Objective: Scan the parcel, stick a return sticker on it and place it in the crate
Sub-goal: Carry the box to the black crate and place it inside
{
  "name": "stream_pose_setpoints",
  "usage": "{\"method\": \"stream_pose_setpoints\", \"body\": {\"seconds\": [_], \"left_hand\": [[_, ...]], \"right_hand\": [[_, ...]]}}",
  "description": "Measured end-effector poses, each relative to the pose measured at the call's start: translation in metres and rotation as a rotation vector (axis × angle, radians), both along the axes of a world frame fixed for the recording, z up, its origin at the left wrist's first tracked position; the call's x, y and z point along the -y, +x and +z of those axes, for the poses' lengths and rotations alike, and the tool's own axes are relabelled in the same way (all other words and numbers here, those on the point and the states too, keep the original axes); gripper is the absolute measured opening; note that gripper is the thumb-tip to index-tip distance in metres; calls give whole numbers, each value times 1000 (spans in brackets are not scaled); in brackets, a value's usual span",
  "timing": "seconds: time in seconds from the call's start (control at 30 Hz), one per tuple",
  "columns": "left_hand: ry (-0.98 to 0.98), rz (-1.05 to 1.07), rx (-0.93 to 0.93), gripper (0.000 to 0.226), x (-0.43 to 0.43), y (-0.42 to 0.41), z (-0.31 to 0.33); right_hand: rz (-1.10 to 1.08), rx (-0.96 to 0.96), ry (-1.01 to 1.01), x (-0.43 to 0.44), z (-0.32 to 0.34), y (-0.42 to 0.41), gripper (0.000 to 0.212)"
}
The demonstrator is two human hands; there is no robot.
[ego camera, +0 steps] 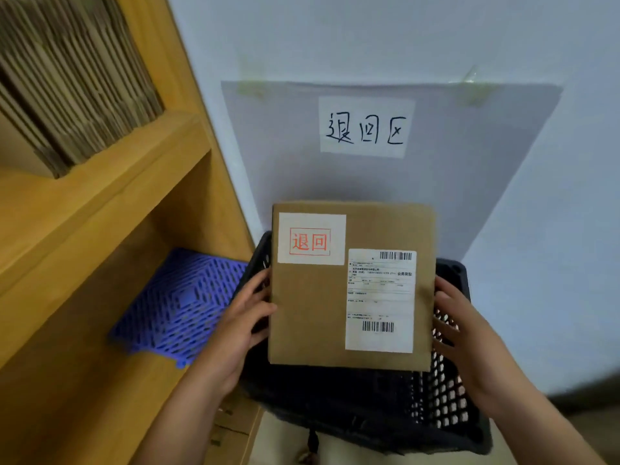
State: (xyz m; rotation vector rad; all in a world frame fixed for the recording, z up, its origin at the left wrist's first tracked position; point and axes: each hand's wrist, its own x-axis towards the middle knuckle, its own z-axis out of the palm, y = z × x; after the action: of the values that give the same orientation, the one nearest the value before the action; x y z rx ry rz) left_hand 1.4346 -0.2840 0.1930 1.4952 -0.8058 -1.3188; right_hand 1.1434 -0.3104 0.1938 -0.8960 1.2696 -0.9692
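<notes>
A flat brown cardboard parcel point(312, 313) is held level over a black perforated crate point(446, 397). On its top left sits a white return sticker point(311, 238) with red characters. A white shipping label point(380, 300) with barcodes covers its right side. My left hand point(241, 317) grips the parcel's left edge. My right hand point(459, 317) grips its right edge. The crate's inside is mostly hidden under the parcel.
A wooden shelf unit point(110, 196) stands at the left, with flattened cardboard point(67, 78) on its upper level and a blue plastic grid point(181, 303) on the lower one. A handwritten paper sign point(365, 127) hangs on the white wall behind the crate.
</notes>
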Motion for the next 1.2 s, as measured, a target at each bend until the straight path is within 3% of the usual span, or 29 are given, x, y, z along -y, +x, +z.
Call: {"method": "stream_pose_setpoints", "body": {"seconds": [0.17,0.3,0.47,0.7,0.97,1.07,1.2], "left_hand": [[86,-106,-13,49,35,25,-11],[176,-202,-13,46,51,35,-26],[276,-234,-18,48,60,30,-54],[500,-198,-34,38,80,14,-99],[725,-158,-37,23,120,-9,-164],[779,-194,-11,26,128,-14,-183],[849,-213,-25,49,133,-13,-208]], "right_hand": [[-92,-36,50,2,-6,25,27],[-136,-85,124,-4,-14,38,51],[-193,-86,242,-3,-25,42,21],[-221,-112,484,24,-84,35,40],[-224,-57,735,68,-155,37,36],[-238,-58,777,80,-177,40,30],[-233,-51,799,88,-203,38,28]]}}
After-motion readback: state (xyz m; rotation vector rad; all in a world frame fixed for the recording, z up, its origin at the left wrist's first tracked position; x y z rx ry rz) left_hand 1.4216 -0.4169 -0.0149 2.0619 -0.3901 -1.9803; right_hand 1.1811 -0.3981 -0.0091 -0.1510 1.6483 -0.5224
